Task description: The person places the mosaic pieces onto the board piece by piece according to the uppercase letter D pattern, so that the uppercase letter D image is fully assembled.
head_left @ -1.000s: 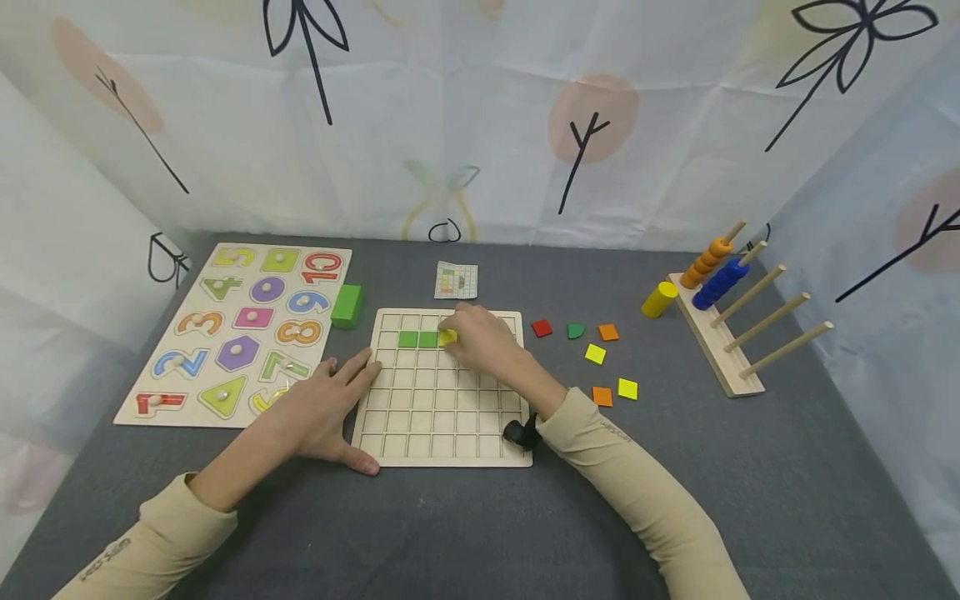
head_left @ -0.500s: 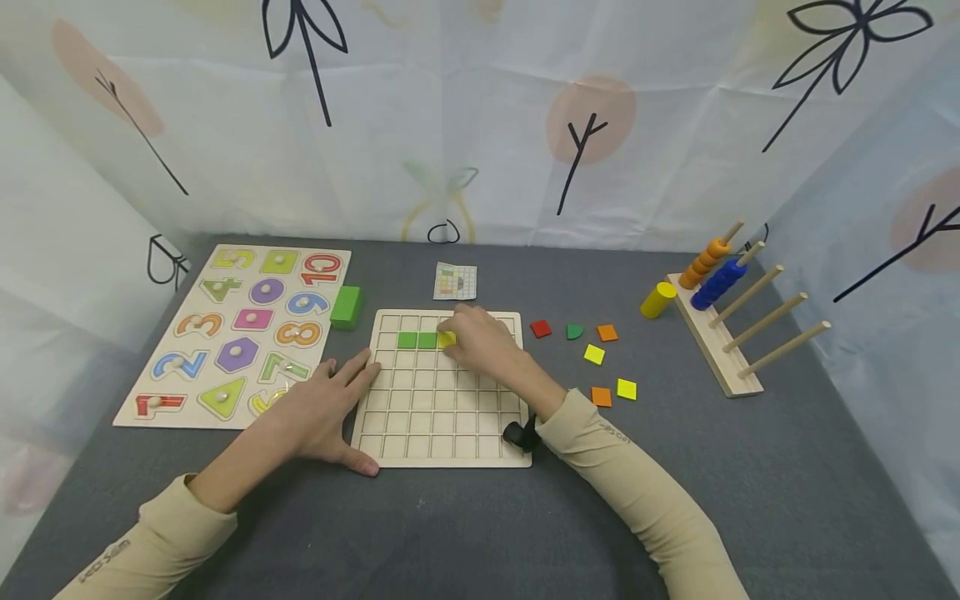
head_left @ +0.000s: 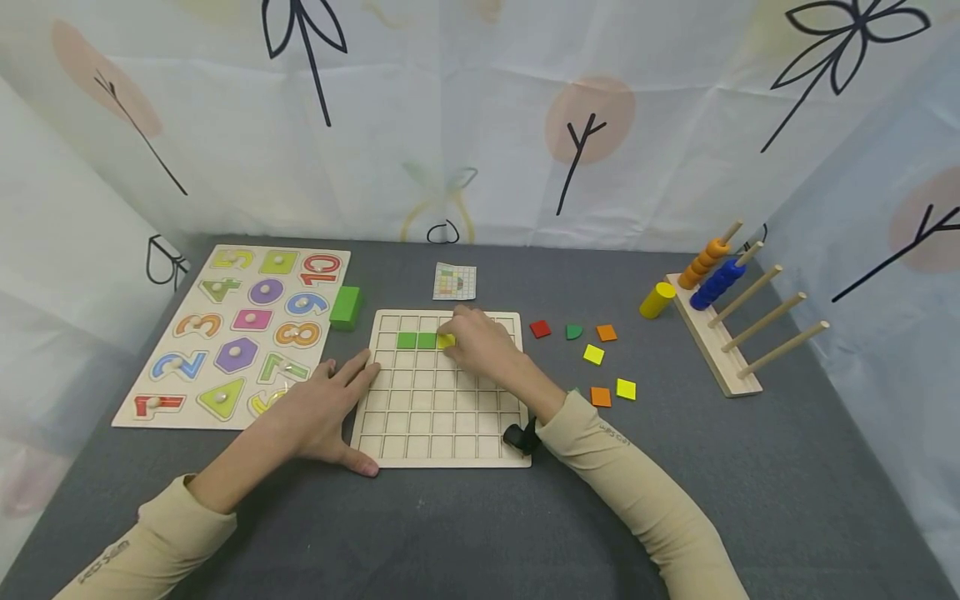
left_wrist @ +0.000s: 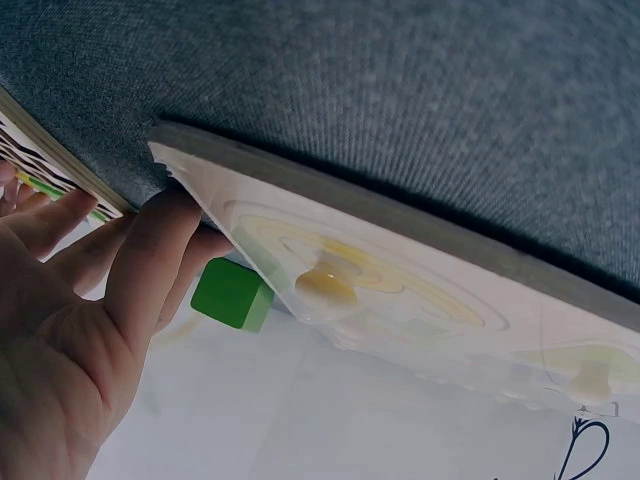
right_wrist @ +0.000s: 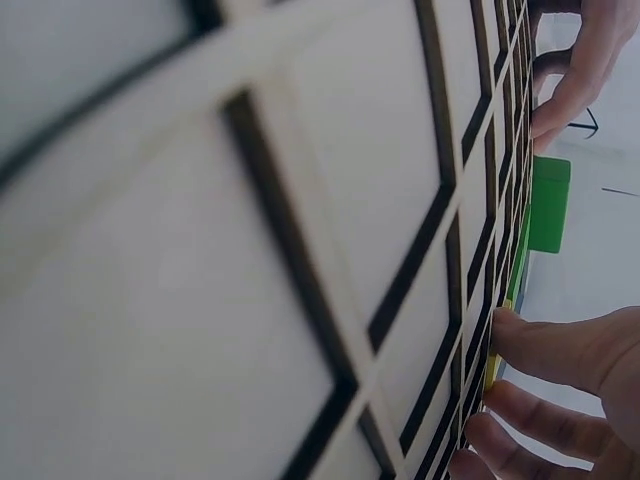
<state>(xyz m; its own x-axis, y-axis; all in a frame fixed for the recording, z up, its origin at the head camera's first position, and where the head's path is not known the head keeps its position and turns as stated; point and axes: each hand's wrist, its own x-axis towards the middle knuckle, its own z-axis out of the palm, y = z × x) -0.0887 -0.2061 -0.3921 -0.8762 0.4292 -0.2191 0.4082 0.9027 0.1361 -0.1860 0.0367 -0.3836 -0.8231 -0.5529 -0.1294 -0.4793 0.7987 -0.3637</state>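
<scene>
A pale wooden grid board (head_left: 438, 408) lies flat in the middle of the head view. Two green square tiles (head_left: 416, 341) sit side by side in its second row from the top. Just right of them, my right hand (head_left: 483, 343) pinches a yellow square tile (head_left: 446, 341) at the grid, partly hidden by the fingers. In the right wrist view, thumb and fingertips (right_wrist: 507, 335) meet around the tile's edge. My left hand (head_left: 333, 412) rests with fingers spread along the board's left edge, the thumb near its lower left corner.
Left stands a number puzzle board (head_left: 251, 317) beside a green block (head_left: 346, 307). Behind the grid lies a small pattern card (head_left: 454, 282). Loose red (head_left: 540, 329), green, orange and yellow tiles lie to the right. Farther right are a yellow cylinder (head_left: 657, 300) and a pegged bead rack (head_left: 723, 333).
</scene>
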